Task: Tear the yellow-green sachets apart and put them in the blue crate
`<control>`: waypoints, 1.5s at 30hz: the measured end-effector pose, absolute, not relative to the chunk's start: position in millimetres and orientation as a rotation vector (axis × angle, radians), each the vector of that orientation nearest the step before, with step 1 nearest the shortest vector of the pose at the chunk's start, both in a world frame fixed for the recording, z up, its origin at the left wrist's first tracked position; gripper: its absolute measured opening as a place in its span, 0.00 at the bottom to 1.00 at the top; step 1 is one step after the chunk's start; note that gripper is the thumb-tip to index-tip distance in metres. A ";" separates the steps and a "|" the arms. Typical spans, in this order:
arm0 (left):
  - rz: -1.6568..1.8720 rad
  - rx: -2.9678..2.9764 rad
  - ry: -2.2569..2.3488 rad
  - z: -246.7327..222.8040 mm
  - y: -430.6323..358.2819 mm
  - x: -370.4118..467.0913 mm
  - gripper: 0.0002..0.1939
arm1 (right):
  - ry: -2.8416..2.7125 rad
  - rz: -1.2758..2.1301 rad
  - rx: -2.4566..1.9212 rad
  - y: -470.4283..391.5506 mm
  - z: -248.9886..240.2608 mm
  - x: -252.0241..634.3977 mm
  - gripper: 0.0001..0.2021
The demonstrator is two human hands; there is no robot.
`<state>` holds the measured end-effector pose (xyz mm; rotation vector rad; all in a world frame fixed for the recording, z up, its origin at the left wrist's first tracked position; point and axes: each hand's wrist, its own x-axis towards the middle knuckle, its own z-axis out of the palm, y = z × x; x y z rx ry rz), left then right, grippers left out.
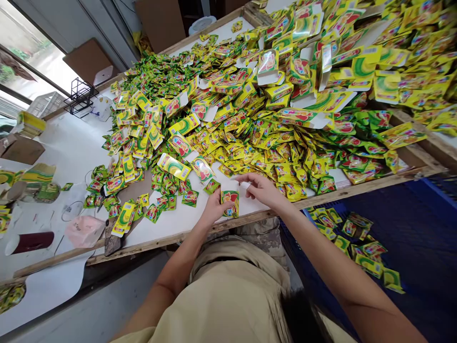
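My left hand (pixel 214 208) is closed on a small yellow and green printed carton (pixel 230 202), held just above the near edge of the white tabletop, thumb across its front. A green sachet (pixel 212 186) shows at the fingertips of that hand; whether it is gripped cannot be told. Just right of the carton's top is my right hand (pixel 263 189), its fingers bent together by a whitish patch; what they pinch, if anything, is hidden. Beyond both hands lies a heap of yellow sachets (pixel 246 157), and flattened yellow cartons (pixel 174 166) lie to the left of it.
Green sachets (pixel 160 76) pile up at the far left of the table. A wooden rim (pixel 194 232) runs along the near edge. Below right, a blue crate (pixel 410 238) holds several filled cartons. A phone (pixel 113 238), a dark red cup (pixel 34 242) and a black wire rack (pixel 80 97) are left.
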<state>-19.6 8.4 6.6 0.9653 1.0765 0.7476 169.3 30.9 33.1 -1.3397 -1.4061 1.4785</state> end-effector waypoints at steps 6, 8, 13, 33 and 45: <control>0.800 0.907 0.983 8.0 7.2 -17.8 0.32 | -0.969 1.846 -1.228 27.2 22.3 155.4 0.20; 0.833 0.724 0.984 6.9 6.0 -16.5 0.31 | -0.926 1.925 -1.200 28.9 21.5 153.6 0.21; 0.788 0.494 0.937 11.2 11.4 -21.4 0.28 | -1.161 1.906 -1.169 36.4 30.8 152.7 0.16; 1.012 1.291 1.333 24.0 2.2 -33.8 0.11 | -1.645 1.572 -1.006 38.6 19.6 157.1 0.13; 1.038 1.221 1.299 30.5 12.3 -28.3 0.11 | -1.659 1.290 -1.178 31.5 17.4 148.1 0.04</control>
